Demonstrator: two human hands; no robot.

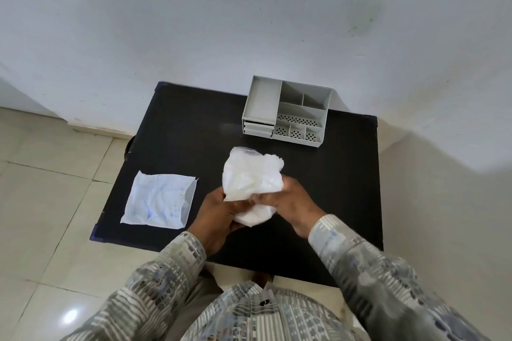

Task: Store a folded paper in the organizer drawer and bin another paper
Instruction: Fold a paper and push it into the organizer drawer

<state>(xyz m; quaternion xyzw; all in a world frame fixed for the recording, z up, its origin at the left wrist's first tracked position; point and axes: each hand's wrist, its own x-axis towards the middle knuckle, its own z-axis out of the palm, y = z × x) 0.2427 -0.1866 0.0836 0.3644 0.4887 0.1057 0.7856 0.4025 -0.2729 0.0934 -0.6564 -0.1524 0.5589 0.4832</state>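
Both hands hold a crumpled white paper (253,177) above the middle of the black bench (346,174). The left hand (214,214) grips its lower left edge, fingers (238,206) curled around the underside and pinching it. The right hand (288,201) clamps the lower right part, its fingers (266,198) pressed together over the sheet. The paper bulges upward toward 12 o'clock from the hands, clear of the bench top.

At 9 o'clock from the hands, a second paper (160,199) lies flat near the bench's left edge, creased, with faint blue print, well apart from either hand.

At 1 o'clock, near the far edge by the wall, stands the grey organizer (288,112), with open compartments on top and its stacked drawers (257,130) at the front left, all pushed in.
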